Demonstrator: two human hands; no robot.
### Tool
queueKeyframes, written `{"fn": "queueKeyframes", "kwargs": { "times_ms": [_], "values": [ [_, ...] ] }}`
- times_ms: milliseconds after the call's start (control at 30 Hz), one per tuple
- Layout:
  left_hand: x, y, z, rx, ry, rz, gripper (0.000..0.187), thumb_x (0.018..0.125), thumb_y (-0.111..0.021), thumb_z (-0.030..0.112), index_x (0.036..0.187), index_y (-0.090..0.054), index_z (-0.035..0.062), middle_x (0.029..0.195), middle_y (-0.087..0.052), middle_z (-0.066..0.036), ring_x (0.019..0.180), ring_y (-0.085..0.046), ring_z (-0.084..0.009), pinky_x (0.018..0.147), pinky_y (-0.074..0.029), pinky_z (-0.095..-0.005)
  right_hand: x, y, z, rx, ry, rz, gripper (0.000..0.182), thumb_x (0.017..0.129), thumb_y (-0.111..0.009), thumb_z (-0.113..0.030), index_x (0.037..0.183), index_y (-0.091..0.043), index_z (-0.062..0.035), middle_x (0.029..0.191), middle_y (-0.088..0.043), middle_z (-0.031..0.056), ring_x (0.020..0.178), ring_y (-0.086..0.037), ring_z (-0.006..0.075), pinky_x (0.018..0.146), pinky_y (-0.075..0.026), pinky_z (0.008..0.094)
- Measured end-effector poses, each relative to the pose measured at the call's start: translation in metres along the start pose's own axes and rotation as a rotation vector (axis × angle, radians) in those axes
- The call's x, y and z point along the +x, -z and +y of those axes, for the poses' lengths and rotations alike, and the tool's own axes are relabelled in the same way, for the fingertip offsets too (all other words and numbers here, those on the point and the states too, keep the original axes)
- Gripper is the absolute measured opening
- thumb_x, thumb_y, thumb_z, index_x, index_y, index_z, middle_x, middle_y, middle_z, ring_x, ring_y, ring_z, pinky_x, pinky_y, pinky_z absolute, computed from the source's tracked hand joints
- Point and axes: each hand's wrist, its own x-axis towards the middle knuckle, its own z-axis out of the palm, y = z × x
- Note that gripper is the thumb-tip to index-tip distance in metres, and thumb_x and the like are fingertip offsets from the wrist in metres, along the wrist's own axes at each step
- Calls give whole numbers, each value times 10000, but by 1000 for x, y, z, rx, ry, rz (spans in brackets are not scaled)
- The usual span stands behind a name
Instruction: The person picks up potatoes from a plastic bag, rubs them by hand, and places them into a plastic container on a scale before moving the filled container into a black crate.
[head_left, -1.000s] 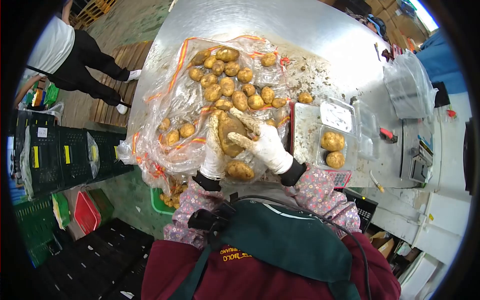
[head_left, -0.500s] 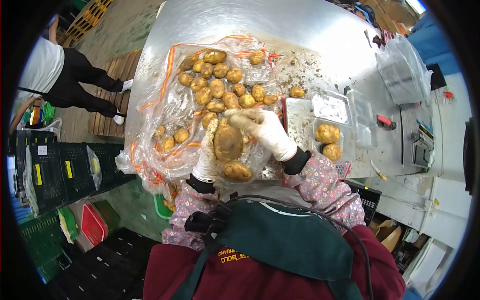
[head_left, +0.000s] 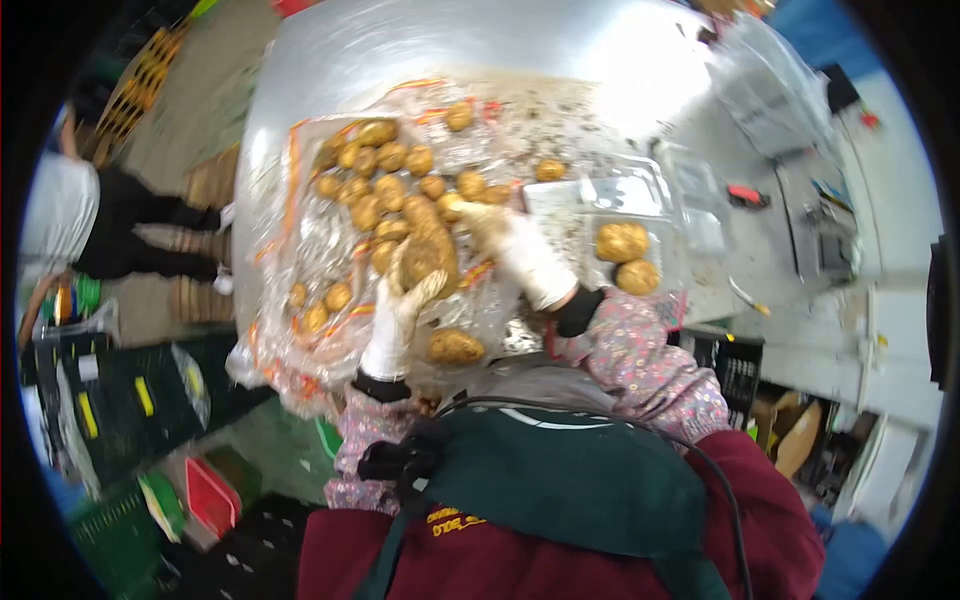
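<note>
My left hand point(head_left: 398, 312), in a dirty white glove, grips a large long potato point(head_left: 430, 245), its fingers around the lower end. My right hand point(head_left: 512, 248), gloved the same way, is smeared by motion just right of that potato. Its fingertips are beside a small potato point(head_left: 450, 207), and whether they hold it cannot be made out. Many loose potatoes point(head_left: 390, 190) lie on a clear plastic bag with red and yellow stripes point(head_left: 295, 190). A single potato point(head_left: 456, 347) rests close to me, below my hands.
On the metal table point(head_left: 400, 45), a clear plastic tray point(head_left: 603, 280) holds two potatoes point(head_left: 622, 243), with a scale's plate point(head_left: 553, 200) at its left. Further right are a red-handled tool point(head_left: 748, 197) and a knife point(head_left: 750, 297). Black crates point(head_left: 150, 390) and a person point(head_left: 130, 220) are at left.
The large potato has tilted and shifted up and left with my left hand, whose fingers now show around it. My right hand has moved off its top to the right. The whole view has shifted slightly.
</note>
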Motion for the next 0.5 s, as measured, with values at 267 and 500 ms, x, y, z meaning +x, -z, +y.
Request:
{"fn": "queueKeyframes", "kwargs": {
  "times_ms": [267,500],
  "values": [
    [9,-44,-43,1283,-500,126,834,708,-850,261,1406,-445,51,971,-682,-218,844,-680,-398,748,-555,-424,-34,-18,10,476,-284,95,445,1020,-525,-323,1324,-542,1,1253,-612,108,1169,-543,143,1003,-437,298],
    [6,-68,-58,991,-604,6,647,817,-771,79,1385,-475,-14,982,-679,-63,804,-640,-191,771,-527,-302,-74,105,-8,626,-356,565,501,911,-663,-475,1112,-642,-17,984,-685,81,871,-625,117,770,-514,288]
  ]
}}
